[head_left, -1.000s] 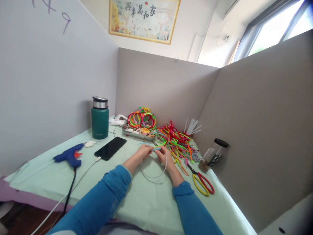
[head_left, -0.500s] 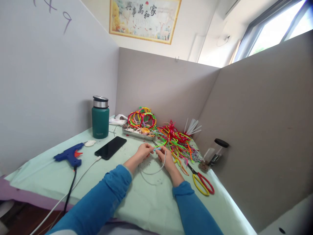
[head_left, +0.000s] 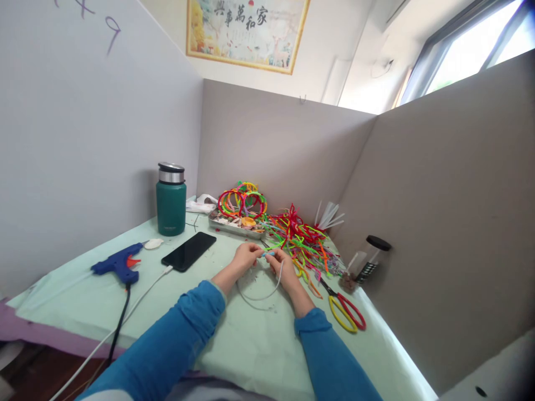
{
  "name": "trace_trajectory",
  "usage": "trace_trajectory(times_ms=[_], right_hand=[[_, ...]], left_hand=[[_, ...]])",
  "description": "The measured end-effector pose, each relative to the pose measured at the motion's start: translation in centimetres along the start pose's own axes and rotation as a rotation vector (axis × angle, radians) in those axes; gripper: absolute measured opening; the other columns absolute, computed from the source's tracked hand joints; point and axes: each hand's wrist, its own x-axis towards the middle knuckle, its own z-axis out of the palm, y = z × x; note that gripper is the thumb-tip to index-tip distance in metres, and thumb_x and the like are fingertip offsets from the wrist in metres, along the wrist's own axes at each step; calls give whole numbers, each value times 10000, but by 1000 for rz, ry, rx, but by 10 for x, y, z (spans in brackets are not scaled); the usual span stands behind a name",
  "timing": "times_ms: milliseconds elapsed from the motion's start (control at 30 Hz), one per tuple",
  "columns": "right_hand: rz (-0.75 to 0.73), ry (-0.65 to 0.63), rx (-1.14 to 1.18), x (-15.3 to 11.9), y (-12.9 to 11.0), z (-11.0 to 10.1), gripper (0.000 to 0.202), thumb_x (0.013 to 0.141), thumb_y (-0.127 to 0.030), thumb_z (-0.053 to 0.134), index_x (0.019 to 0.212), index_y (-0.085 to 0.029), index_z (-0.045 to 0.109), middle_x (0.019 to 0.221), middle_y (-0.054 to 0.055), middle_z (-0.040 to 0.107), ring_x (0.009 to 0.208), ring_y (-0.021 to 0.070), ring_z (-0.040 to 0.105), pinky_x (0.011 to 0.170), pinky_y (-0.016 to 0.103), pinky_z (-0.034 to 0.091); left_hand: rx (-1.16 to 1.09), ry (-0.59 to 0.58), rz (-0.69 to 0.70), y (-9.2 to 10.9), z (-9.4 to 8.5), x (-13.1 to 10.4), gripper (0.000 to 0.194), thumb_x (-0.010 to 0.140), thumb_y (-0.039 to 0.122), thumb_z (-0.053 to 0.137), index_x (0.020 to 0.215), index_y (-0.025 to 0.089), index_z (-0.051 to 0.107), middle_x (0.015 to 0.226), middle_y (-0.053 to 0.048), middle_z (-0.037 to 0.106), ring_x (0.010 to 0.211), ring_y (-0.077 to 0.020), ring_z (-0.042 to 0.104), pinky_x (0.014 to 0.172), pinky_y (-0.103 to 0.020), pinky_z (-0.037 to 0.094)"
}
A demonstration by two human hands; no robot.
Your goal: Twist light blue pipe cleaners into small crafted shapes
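Observation:
My left hand [head_left: 247, 256] and my right hand [head_left: 281, 262] meet over the middle of the cloth, both closed in a pinch with fingertips almost touching. Between them shows a short light-blue piece [head_left: 268, 254], fuzzy-looking like a pipe cleaner, partly hidden by the fingers. A thin white hoop [head_left: 267, 296] hangs in an open curve below both hands, its upper ends going into the pinches. Just beyond the fingers lies a heap of coloured pipe cleaners [head_left: 298, 234], with a green strand close to the fingertips.
Scissors [head_left: 345, 312] with red and yellow handles lie right of my forearm. A phone [head_left: 189, 252], a blue glue gun [head_left: 119, 263] and a green bottle [head_left: 171, 203] are at left. Wrapped hoops [head_left: 242, 201] rest on a metal tray [head_left: 236, 228]. A clear jar [head_left: 368, 262] stands at right.
The hanging part of the white hoop has shifted slightly upward and left. Both hands keep their pinch in nearly the same place.

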Motion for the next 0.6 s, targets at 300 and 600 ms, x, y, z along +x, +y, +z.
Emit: trace_trajectory(times_ms=[300, 600], right_hand=[[-15, 34, -24, -1, -2, -3, 326, 712, -505, 656, 722, -196, 552, 488, -71, 433, 405, 84, 342, 406, 224, 266], [5, 42, -13, 1, -1, -3, 342, 701, -517, 657, 710, -198, 532, 471, -74, 427, 391, 82, 335, 390, 218, 253]], left_hand=[[20, -69, 70, -8, 2, 5, 307, 695, 409, 628, 693, 106, 675, 435, 29, 485, 419, -75, 405, 453, -205, 278], [0, -116, 74, -3, 1, 0, 277, 661, 365, 634, 709, 97, 682, 456, 30, 485, 439, -77, 398, 467, -210, 285]])
